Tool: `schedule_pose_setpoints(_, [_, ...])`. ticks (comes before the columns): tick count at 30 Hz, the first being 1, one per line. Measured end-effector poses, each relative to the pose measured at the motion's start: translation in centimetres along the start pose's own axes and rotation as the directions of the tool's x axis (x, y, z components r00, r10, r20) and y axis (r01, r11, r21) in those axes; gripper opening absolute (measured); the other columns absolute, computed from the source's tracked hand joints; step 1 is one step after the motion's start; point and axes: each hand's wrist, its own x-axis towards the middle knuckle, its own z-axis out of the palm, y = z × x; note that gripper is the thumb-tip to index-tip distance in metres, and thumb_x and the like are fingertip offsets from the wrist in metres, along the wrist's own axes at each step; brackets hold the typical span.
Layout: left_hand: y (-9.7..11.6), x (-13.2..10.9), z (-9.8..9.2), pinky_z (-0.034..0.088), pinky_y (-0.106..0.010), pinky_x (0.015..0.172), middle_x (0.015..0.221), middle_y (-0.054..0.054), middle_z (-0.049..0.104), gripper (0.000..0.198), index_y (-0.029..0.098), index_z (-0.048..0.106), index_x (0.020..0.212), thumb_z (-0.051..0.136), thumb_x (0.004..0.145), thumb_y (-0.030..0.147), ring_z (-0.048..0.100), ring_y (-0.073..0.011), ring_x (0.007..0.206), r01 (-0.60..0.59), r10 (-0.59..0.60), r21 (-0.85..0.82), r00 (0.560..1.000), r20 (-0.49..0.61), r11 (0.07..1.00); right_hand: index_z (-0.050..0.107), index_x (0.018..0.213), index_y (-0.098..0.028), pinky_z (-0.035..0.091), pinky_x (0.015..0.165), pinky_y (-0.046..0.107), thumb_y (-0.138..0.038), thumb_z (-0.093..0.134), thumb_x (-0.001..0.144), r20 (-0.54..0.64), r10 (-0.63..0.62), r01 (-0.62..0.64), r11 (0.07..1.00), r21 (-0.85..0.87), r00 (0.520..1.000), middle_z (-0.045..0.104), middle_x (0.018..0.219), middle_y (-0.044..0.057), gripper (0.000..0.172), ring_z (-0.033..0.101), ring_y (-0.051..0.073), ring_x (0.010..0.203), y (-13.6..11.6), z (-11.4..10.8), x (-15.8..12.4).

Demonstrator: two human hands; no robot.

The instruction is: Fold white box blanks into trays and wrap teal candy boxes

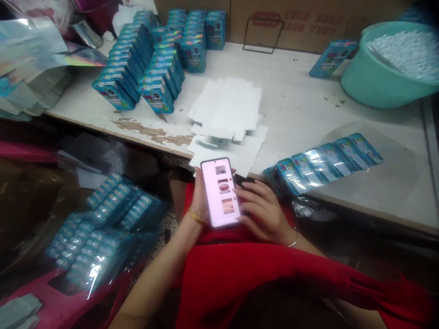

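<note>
My left hand (200, 197) is wrapped round a smartphone (214, 196), held upright over my lap with its lit screen toward me. A pale page with several small pictures shows on the screen. My right hand (264, 208) is spread at the phone's right edge, its fingertips over or against the screen; whether they touch is unclear. Just ahead of the phone, flat white card blanks (226, 107) lie in a loose stack on the table. Right of my right hand is a wrapped row of blue boxes (322, 162), partly past the table's edge.
Rows of blue caramel boxes (156, 98) stand at the back left of the white table (291, 105). A green tub (370, 82) of small wrapped pieces is at the right, beside a single blue box (331, 59). Wrapped box packs (99, 251) sit on a pink stool (44, 292).
</note>
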Motion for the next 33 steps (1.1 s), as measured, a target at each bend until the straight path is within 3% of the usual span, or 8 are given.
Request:
schedule_pose_setpoints(4, [0.0,0.0,0.2,0.052,-0.035,0.072,0.088,-0.015,0.069,0.089,0.005,0.063,0.109,0.023,0.079,0.078,0.066,-0.024,0.076,-0.02,0.02,0.007,0.999,-0.04,1.0,0.059,0.09,-0.02,0.035,0.105,0.054,-0.029,0.056,0.088,-0.01,0.018,-0.018,0.999,-0.029,1.0,0.06,0.125,0.009,0.01,0.043,0.027,0.125,0.1,0.2,0.0])
schedule_pose_setpoints(17, [0.1,0.1,0.4,0.053,-0.04,0.074,0.095,-0.018,0.068,0.092,0.004,0.061,0.114,0.019,0.079,0.078,0.066,-0.0282,0.085,0.006,-0.006,0.006,1.0,-0.022,1.0,0.058,0.094,-0.021,0.031,0.108,0.054,-0.036,0.06,0.086,0.021,0.017,-0.016,0.999,-0.04,1.0,0.057,0.129,0.007,0.017,0.039,0.028,0.129,0.3,0.9,0.7])
schedule_pose_setpoints(25, [0.0,0.0,0.1,0.053,-0.038,0.066,0.085,-0.018,0.069,0.097,0.005,0.058,0.12,0.018,0.075,0.082,0.067,-0.0271,0.074,0.039,-0.04,0.019,0.999,0.008,0.999,0.061,0.089,-0.022,0.033,0.107,0.051,-0.04,0.057,0.087,0.031,-0.04,0.037,0.997,0.072,0.999,0.07,0.103,0.004,0.019,0.055,0.025,0.115,-0.4,-0.3,0.1])
schedule_pose_setpoints(33, [0.0,0.0,-0.1,0.052,-0.039,0.073,0.087,-0.017,0.069,0.095,0.005,0.059,0.117,0.016,0.077,0.08,0.067,-0.0265,0.078,0.023,-0.024,0.029,0.999,0.033,0.999,0.06,0.09,-0.017,0.036,0.104,0.054,-0.03,0.059,0.086,0.002,-0.027,0.027,0.999,0.018,1.0,0.065,0.115,0.011,0.013,0.05,0.028,0.118,0.1,-0.1,0.0])
